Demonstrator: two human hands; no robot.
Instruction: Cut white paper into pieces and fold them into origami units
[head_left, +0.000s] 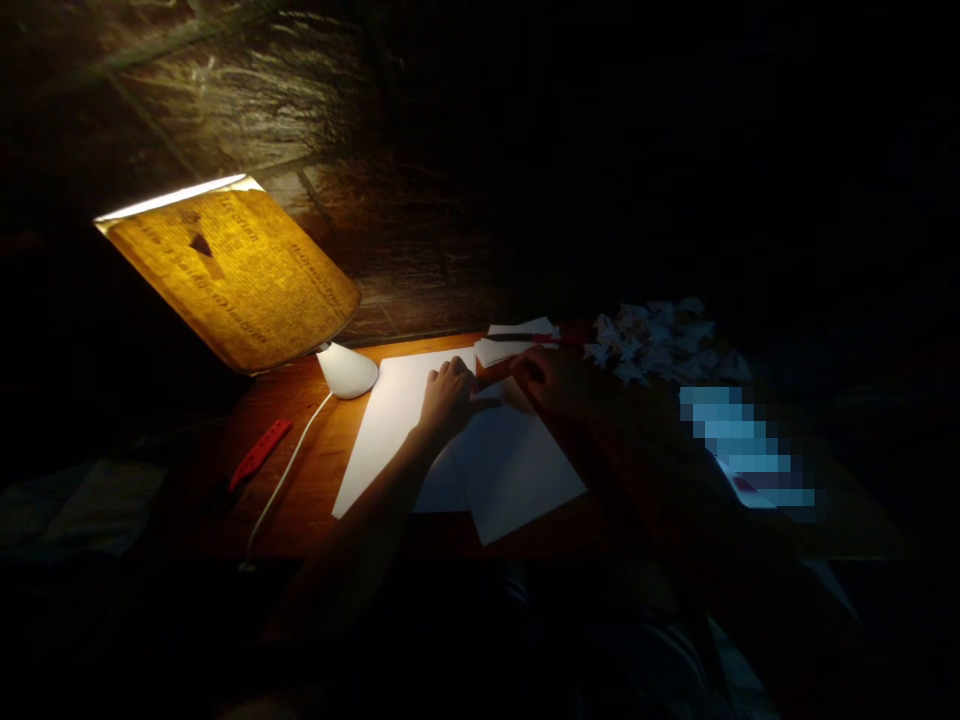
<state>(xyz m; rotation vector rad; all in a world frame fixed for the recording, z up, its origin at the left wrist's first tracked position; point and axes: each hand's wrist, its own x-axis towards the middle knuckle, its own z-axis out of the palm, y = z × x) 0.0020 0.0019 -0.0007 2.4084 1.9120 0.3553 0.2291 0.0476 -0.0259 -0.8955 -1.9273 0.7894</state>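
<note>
Two white paper sheets [510, 470] lie overlapping on a wooden table [315, 480] lit by a lamp. My left hand [448, 397] rests on the sheets with fingers curled and pressed down near a small folded piece of paper [491, 395]. My right hand [547, 380] sits just right of it in shadow, fingers closed on the same small piece. What the fingertips pinch is hard to make out in the dark.
A lamp with a yellow printed shade [240, 275] and white base [346, 370] stands at the left, its cord [285, 475] trailing forward. A red tool [259, 452] lies left. A red pen [536, 338] on small papers and a pile of folded white pieces [660, 340] sit behind.
</note>
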